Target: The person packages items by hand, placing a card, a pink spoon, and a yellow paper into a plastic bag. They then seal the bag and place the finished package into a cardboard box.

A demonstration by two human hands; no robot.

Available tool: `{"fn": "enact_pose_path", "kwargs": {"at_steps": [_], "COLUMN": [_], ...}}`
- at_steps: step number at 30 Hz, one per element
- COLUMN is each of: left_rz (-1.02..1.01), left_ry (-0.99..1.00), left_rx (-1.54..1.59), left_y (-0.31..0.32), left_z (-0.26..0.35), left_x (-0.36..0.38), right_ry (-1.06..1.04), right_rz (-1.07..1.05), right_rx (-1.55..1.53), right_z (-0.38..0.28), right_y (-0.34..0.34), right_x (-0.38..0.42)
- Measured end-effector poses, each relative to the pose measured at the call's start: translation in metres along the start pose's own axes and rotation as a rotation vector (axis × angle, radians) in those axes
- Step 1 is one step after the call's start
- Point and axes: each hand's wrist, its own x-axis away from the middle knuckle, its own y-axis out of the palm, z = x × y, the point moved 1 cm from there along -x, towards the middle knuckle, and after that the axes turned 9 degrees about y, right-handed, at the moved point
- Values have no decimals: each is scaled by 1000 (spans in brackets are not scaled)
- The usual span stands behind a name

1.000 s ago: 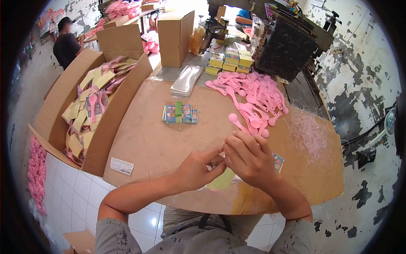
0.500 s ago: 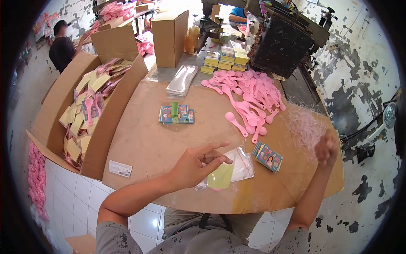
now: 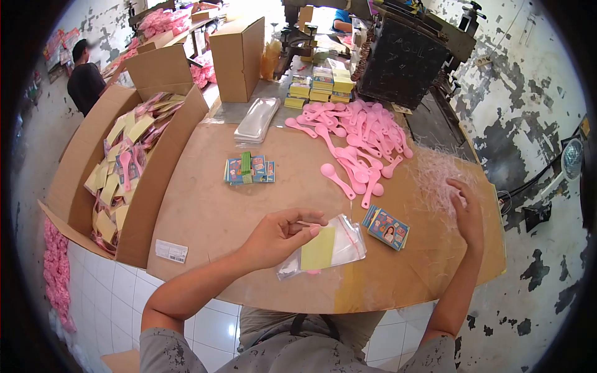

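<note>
My left hand (image 3: 280,236) is closed in a pinch at the upper edge of a small clear plastic packet, in which a yellow-green card (image 3: 318,247) shows. A bit of pink pokes out below the card. Under and beside this packet lie flat clear plastic bags (image 3: 349,241). My right hand (image 3: 466,214) is raised at the right, fingers apart with nothing in them, by a loose heap of thin clear-pink strips (image 3: 438,180). Between the hands sits a small stack of blue printed cards (image 3: 387,229). Pink plastic spoons (image 3: 367,133) are heaped farther back.
At left stands an open carton (image 3: 155,186) full of packed cards and spoons. Banded blue cards (image 3: 258,171), a stack of clear bags (image 3: 257,119) and a label (image 3: 171,251) lie on the cardboard tabletop (image 3: 211,211). Card stacks (image 3: 322,84) and a black machine (image 3: 401,68) stand behind; a person (image 3: 86,81) is far left.
My left fingers have closed down onto the packet's upper edge. My right hand has shifted slightly left and its curled fingers have spread. The camera view has turned a little.
</note>
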Motion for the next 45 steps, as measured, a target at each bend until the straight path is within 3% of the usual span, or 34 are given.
{"fn": "enact_pose_path", "kwargs": {"at_steps": [2, 6, 11, 12, 15, 20, 23, 26, 29, 32, 35, 41, 45], "left_rz": [16, 21, 34, 37, 55, 59, -14, -43, -94, -85, -81, -90, -65], "left_ry": [-42, -21, 31, 9, -12, 98, 128, 363, 233, 238, 72, -55, 8], "left_rx": [-8, -44, 24, -3, -53, -37, -280, -389, -375, -200, -11, -156, -36], "left_y": [0, -2, -1, -2, -4, -5, -8, -13, -16, -13, -14, -13, -10], "left_z": [0, -9, -13, -11, -6, -19, -2, -11, -11, -8, -6, -15, -17], "left_x": [-1, -2, 0, 1, 1, 1, 1, -1, -1, 0, 0, -2, -4], "right_ry": [-94, -181, -115, 3, 109, 154, 95, 48, 71, 73, 12, -23, -63], "right_rz": [-67, -481, -686, -738, -726, -719, -716, -724, -723, -747, -716, -697, -705], "right_rx": [103, -128, -347, -391, -631, -643, -721, -737, -689, -686, -592, -528, -598], "right_z": [-23, -78, -102, -103, -99, -90, -78, -74, -78, -81, -81, -72, -63], "right_y": [27, 101, 164, 168, 176, 175, 177, 176, 172, 165, 164, 169, 176], "right_x": [5, 34, 56, 56, 56, 52, 50, 48, 47, 45, 47, 47, 45]}}
